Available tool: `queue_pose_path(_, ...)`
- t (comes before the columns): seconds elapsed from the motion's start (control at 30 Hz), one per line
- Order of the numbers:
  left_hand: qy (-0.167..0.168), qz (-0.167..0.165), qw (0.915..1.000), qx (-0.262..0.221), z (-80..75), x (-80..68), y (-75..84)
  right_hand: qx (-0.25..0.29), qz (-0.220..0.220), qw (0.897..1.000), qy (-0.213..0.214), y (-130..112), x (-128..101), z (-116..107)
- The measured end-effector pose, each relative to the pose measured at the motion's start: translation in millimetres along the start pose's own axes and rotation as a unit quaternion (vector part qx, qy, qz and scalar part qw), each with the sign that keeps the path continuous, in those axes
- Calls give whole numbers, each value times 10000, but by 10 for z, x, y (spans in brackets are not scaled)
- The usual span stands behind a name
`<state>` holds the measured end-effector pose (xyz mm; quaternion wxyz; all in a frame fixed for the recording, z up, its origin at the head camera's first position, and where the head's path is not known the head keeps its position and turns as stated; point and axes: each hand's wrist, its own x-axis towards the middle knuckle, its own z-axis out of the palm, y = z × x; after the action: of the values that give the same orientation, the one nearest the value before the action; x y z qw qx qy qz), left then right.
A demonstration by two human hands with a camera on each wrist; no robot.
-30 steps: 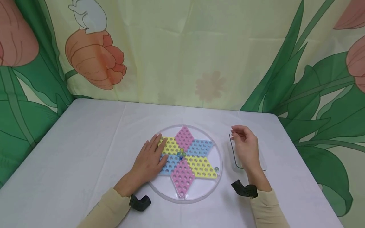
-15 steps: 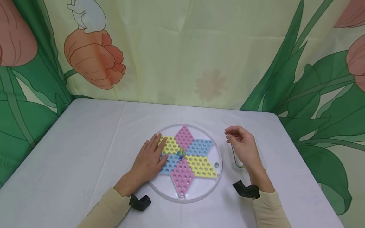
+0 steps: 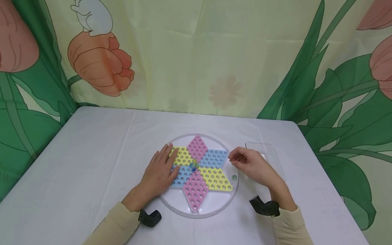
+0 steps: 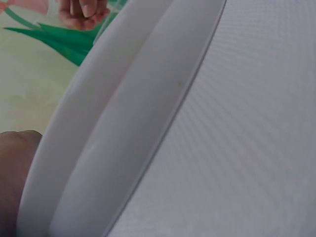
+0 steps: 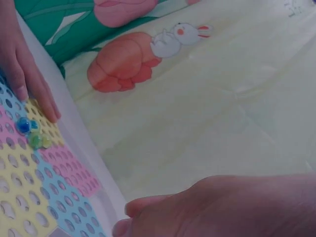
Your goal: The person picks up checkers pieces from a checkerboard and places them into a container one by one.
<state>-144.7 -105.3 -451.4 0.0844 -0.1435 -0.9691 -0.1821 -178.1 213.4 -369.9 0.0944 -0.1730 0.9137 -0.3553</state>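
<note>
Beneath your left hand (image 3: 159, 173) and right hand (image 3: 257, 166) spreads the white cloth-covered table (image 3: 92, 177). Your left fingers lie straight across the round clear plastic board with a pink, yellow and blue perforated star (image 3: 196, 194). The clear rectangular plastic box (image 3: 271, 151) is partly hidden behind your right hand, whose fingers bend toward the thumb at the board's edge; whether they hold anything cannot be told. The blue and green glass marbles (image 3: 194, 165) cluster right of your left thumb; one greenish glass marble (image 3: 234, 177) lies just below your right fingertips.

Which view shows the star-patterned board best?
The head view: the star-patterned board appears nearly whole, partly covered by the left hand. The right wrist view crops it at the frame edge; the left wrist view shows only its pale curved rim.
</note>
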Motion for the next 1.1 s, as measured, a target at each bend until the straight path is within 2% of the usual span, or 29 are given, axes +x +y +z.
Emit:
queue_pose_path(0.2, -6, -16, 10000, -8, -2, -3, 2, -514, -272, 9976, -380, -45, -10, 79)
queue_pose_path(0.37, -2, -16, 10000, 10, -2, -4, 6, -1110, -479, 9913, -511, -93, -18, 164)
queue_pose_path(0.53, 16, -11, 10000, 11, 1, -6, 5, -1703, -357, 9830, -587, -137, -43, 244)
queue_pose_path(0.87, 75, 17, 9999, -85, 14, -3, -11, -2182, -134, 9741, -584, -184, -49, 347)
queue_pose_path(1.1, 100, 12, 9999, -58, 22, -4, -11, -2338, -244, 9710, -429, -201, -40, 377)
